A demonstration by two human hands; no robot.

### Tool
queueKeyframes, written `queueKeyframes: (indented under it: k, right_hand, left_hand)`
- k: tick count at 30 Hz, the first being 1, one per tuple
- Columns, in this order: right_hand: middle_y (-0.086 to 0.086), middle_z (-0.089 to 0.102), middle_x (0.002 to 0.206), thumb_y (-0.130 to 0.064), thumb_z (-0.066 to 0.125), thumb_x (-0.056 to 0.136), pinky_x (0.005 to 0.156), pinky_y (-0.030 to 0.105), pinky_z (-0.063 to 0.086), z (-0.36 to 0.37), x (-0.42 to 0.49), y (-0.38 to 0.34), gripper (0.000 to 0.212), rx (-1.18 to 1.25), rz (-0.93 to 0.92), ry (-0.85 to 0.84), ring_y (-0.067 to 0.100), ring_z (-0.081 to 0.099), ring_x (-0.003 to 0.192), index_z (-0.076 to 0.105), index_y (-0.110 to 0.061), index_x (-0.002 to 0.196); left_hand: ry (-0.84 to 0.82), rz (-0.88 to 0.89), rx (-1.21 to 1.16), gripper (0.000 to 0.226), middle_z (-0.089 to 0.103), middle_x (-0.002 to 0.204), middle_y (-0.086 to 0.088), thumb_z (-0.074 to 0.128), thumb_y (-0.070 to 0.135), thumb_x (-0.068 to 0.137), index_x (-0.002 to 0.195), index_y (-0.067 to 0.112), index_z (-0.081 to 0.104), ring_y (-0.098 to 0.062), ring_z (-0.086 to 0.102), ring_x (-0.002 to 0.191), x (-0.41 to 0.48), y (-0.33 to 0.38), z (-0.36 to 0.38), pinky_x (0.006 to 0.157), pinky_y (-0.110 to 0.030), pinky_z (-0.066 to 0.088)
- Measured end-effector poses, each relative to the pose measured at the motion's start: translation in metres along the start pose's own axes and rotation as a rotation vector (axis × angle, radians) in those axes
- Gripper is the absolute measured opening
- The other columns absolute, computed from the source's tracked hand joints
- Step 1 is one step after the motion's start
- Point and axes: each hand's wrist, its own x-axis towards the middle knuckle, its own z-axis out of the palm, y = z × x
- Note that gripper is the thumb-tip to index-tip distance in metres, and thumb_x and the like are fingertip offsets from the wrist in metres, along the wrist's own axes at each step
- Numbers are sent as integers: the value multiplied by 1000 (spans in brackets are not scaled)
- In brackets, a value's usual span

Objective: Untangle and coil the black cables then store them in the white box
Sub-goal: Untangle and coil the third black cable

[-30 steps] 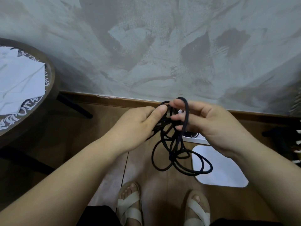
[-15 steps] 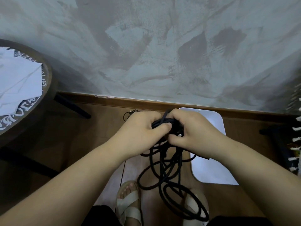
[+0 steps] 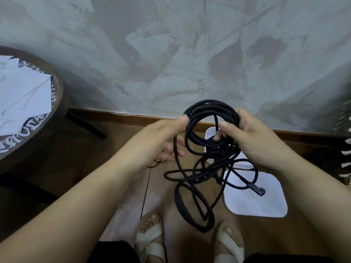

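- Head view: the black cable is held up in the air just right of centre, partly wound into a round coil. Loose tangled loops hang from the coil toward 6 o'clock, down to between the feet.
- The right hand grips the coil at its 3 o'clock side. Its fingers are curled over the bundled strands and its thumb is pressed on the near side.
- The left hand meets the coil at its 9 o'clock side, with the thumb tip against the outer strand. The other fingers are stretched out and slightly spread below. The hand is blurred, so I cannot tell whether it pinches the strand.
- A black plug at the cable's end hangs at 4 o'clock, over a flat white square piece lying on the wooden floor.
- The white box stands on the floor by the wall, seen through the coil, with something dark inside it.
- A round dark table carrying white paper sits at 9 o'clock.
- Two feet in pale sandals are at 6 o'clock.
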Motion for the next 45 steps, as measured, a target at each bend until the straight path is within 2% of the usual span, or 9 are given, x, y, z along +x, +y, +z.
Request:
queueKeyframes:
  k: [5,9,12,15,20,26,32,42,45]
  right_hand:
    - [-3,53,61,-27,47,91,66,33,49,2,5,3,18,444,49,45,14,54,65,42,-14,80]
    - [-6,45,59,-22,43,96,73,33,48,-4,8,-6,21,724,44,167,10,53,59,41,-14,76]
    - [-6,52,57,-22,44,96,77,42,50,-2,8,-2,21,560,34,140,13,55,63,41,-14,77]
    - [-3,61,65,-25,49,96,79,41,47,7,5,3,14,207,2,95,17,57,73,46,-18,83]
    - [-9,60,85,-30,56,92,72,23,44,27,0,2,12,-346,-84,-74,5,57,80,47,-23,95]
    - [-7,61,93,-35,56,90,80,34,50,27,-7,2,16,-462,-103,-293,7,58,88,49,-24,99]
    - [-15,62,99,-40,65,78,84,23,50,22,-7,1,31,-220,-94,-296,1,60,94,50,-30,104]
    - [-19,60,108,-68,65,56,78,18,42,6,-11,16,65,-275,273,-190,1,57,101,59,-35,111]
    - [-16,65,98,-46,76,69,83,25,50,17,-11,17,34,-331,228,-186,4,61,93,65,-32,98]
  left_hand:
    - [200,-17,-56,29,52,55,2,45,27,98,78,11,59,-16,55,53,8,-12,-4,56,-28,53]
    - [232,-155,93,20,61,70,-1,42,16,100,104,9,60,-14,63,62,19,-19,-12,62,-27,57]
    - [258,-70,320,38,63,110,9,46,12,94,130,23,50,-11,61,102,20,-18,-13,98,-32,46]
    - [284,134,298,54,42,138,15,44,14,93,143,29,33,0,40,124,14,-9,-8,100,-17,29]
    - [142,417,538,82,41,131,19,59,50,67,142,28,36,3,35,127,5,-9,7,107,-17,28]
    - [-86,182,535,27,70,76,4,81,32,71,87,19,63,-2,64,68,7,-6,9,63,-16,47]
    - [-310,59,-3,24,39,43,3,63,23,79,87,1,56,-8,39,35,1,1,11,46,-21,44]
    - [-71,96,-217,23,25,42,5,62,30,73,56,18,54,-7,23,31,2,10,-14,39,-21,33]
    - [1,123,-218,27,26,41,5,62,31,71,61,14,45,-8,23,31,3,11,-16,39,-21,34]
